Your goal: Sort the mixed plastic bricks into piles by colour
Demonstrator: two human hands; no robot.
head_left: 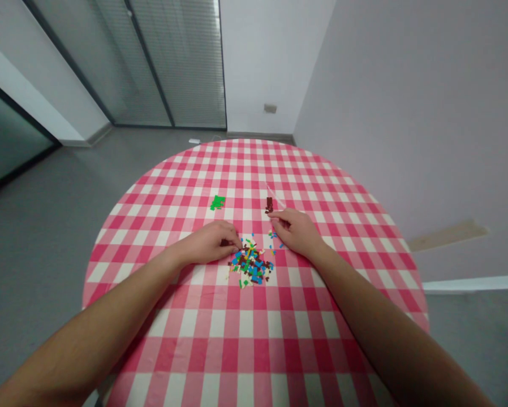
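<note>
The left hand (209, 243) lies palm down at the upper edge of a loose heap of tiny plastic bricks (250, 263), its fingers (231, 237) curled over a few dark brown bricks (225, 243); whether it grips them I cannot tell. The right hand (294, 230) is open and palm down, its flat fingers reaching towards a small stack of dark brown bricks (270, 204). Scattered blue bricks (273, 234) lie just below it. The heap mixes blue, green, yellow and brown, all small and angular. Apart from it, near the far side, sits a tight cluster of green bricks (217, 202). A thin translucent strip (276, 196) lies beside the brown stack. Everything rests on a round desk (86, 294) under a pink-and-white checked cloth (186, 322), above a smooth grey floor (37, 254)
</note>
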